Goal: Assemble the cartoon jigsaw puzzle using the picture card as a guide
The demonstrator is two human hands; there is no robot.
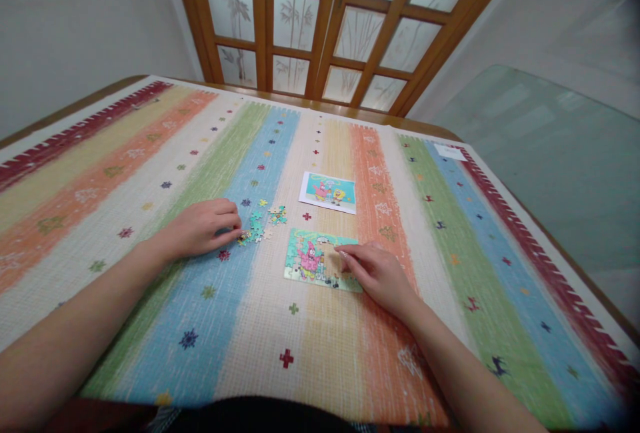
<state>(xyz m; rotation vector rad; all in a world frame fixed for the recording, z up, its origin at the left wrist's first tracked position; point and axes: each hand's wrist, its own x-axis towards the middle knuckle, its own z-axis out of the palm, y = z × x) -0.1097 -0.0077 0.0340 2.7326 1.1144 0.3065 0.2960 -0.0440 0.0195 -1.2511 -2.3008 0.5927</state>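
Note:
A small cartoon jigsaw puzzle (310,261), partly assembled, lies on the striped tablecloth (240,326) in front of me. My right hand (376,274) rests on its right side, fingers stretched flat onto the pieces. Left of the puzzle is a small heap of loose pieces (263,221). My left hand (203,226) lies beside that heap with its fingers curled, the fingertips touching a loose piece (245,237). A printed reference picture (328,191) of the same cartoon lies just beyond the puzzle.
The tablecloth covers a wooden table whose far edge (320,105) sits in front of a wood-framed frosted glass door (320,26). A white tag (450,151) lies at the cloth's far right corner. A glass sheet (550,153) leans at the right.

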